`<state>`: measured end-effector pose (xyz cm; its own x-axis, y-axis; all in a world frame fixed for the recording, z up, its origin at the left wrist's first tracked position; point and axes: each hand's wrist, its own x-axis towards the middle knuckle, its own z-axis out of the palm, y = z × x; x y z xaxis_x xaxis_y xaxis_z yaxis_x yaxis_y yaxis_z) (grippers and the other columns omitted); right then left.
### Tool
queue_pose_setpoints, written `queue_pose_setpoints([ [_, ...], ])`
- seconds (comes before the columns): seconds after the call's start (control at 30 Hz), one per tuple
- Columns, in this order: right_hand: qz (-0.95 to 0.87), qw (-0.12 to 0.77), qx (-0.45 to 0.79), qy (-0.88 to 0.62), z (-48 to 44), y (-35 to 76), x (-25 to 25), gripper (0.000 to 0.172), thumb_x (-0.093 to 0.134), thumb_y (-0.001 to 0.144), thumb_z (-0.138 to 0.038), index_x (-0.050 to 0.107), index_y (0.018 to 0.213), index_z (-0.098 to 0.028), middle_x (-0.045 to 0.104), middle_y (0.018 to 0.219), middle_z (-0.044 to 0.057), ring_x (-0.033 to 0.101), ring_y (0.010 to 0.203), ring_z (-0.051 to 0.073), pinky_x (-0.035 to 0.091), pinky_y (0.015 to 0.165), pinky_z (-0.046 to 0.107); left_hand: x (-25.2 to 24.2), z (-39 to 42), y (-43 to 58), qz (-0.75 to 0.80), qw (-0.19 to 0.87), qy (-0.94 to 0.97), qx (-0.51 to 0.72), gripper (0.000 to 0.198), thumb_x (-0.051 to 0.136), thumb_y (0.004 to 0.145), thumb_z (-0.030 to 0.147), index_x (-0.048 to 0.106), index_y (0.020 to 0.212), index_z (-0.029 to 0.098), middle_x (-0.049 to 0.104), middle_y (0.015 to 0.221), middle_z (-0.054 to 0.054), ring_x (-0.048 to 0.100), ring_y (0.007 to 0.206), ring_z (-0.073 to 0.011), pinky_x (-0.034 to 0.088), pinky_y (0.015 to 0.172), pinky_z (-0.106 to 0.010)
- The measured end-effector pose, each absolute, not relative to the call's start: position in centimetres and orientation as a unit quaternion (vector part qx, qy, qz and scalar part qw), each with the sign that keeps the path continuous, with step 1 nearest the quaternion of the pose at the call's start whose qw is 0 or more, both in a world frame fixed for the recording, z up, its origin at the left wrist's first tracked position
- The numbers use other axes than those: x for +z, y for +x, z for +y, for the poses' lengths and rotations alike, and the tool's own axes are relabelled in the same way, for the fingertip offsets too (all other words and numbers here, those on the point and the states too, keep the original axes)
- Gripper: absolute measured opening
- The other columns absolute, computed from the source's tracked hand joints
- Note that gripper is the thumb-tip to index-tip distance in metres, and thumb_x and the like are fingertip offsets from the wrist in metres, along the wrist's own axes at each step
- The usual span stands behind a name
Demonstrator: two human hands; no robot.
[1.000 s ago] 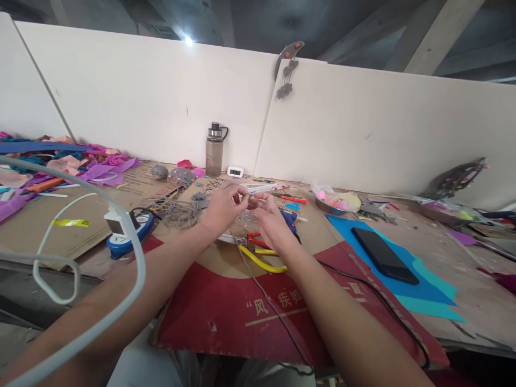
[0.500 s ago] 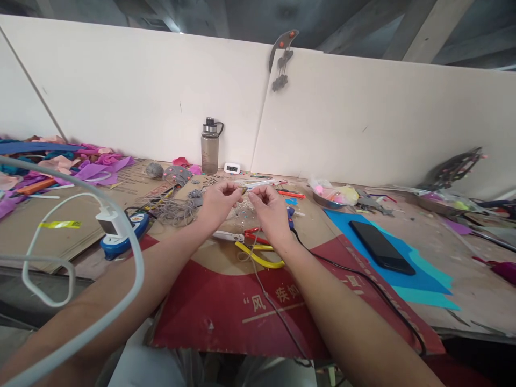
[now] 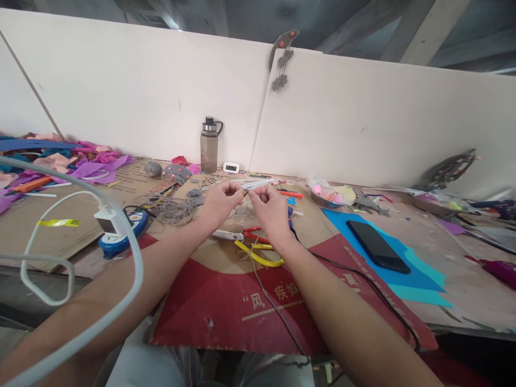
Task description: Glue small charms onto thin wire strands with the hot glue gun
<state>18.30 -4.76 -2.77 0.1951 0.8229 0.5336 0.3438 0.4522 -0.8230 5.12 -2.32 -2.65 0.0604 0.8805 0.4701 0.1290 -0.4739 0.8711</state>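
Note:
Over the middle of the cardboard [image 3: 226, 328], my left hand [image 3: 221, 203] and my right hand [image 3: 271, 208] meet fingertip to fingertip. Both are closed in a pinch. A tiny dark-yellowish piece shows between the fingertips, too small to name. Just below my hands lie pliers with yellow handles [image 3: 262, 260] and a tool with red handles [image 3: 253, 232]. A grey cord [image 3: 278, 312] runs from them toward the front edge. Left of my left hand sits a tangle of grey cord [image 3: 173, 210]. A blue-handled tool [image 3: 290, 212] is partly hidden behind my right hand.
A white cable [image 3: 137, 269] loops across the left foreground, near a blue power strip [image 3: 124, 236]. A phone [image 3: 378, 246] rests on blue sheets [image 3: 423, 277] at right. Behind stand a bottle [image 3: 208, 148], a small clock [image 3: 231, 167] and a white partition [image 3: 141, 91]. Coloured scraps [image 3: 97, 161] lie left.
My fingertips have come slightly closer together around the tiny piece. The view has shifted a little; the objects on the table stay where they were.

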Motion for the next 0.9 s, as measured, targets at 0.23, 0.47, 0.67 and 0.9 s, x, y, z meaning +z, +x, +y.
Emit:
queue_pose_setpoints([
  [0.23, -0.595, 0.601, 0.179, -0.502, -4.6, 18.4, -2.8, 0.016, 0.060, 0.074, -0.034, 0.058, 0.073, -0.018, 0.039, 0.057, -0.006, 0.033, 0.054, 0.010, 0.028, 0.053, 0.024, -2.6, -2.5, 5.2, 0.378, 0.350, 0.651, 0.557, 0.012, 0.060, 0.071, 0.026, 0.055, 0.064, 0.017, 0.053, 0.054, 0.002, 0.046, 0.050, -0.0090, 0.036, 0.051, -0.022],
  [0.47, -0.596, 0.585, 0.237, -0.497, -4.7, 18.8, -2.4, 0.022, 0.060, 0.072, -0.035, 0.068, 0.084, -0.018, 0.041, 0.053, -0.007, 0.035, 0.051, 0.010, 0.028, 0.051, 0.024, -2.4, -2.7, 5.1, 0.359, 0.364, 0.663, 0.547, 0.008, 0.062, 0.069, 0.023, 0.056, 0.067, 0.017, 0.051, 0.057, 0.004, 0.043, 0.052, -0.0078, 0.035, 0.051, -0.022],
  [0.67, -0.584, 0.580, 0.332, -0.462, -4.2, 19.4, -2.8, 0.020, 0.063, 0.067, -0.034, 0.069, 0.075, -0.017, 0.068, 0.074, 0.002, 0.057, 0.066, 0.014, 0.043, 0.066, 0.026, -2.5, -2.2, 4.6, 0.344, 0.320, 0.721, 0.509, 0.002, 0.059, 0.068, 0.018, 0.059, 0.069, 0.016, 0.053, 0.060, 0.004, 0.043, 0.054, -0.0072, 0.033, 0.053, -0.021],
  [0.9, -0.568, 0.575, 0.332, -0.487, -3.9, 19.7, -3.2, 0.018, 0.062, 0.066, -0.035, 0.064, 0.070, -0.017, 0.063, 0.063, -0.001, 0.051, 0.057, 0.011, 0.039, 0.057, 0.024, -2.7, -1.9, 4.5, 0.352, 0.376, 0.720, 0.465, 0.012, 0.061, 0.075, 0.027, 0.059, 0.074, 0.016, 0.056, 0.056, 0.002, 0.047, 0.049, -0.0076, 0.038, 0.051, -0.021],
])
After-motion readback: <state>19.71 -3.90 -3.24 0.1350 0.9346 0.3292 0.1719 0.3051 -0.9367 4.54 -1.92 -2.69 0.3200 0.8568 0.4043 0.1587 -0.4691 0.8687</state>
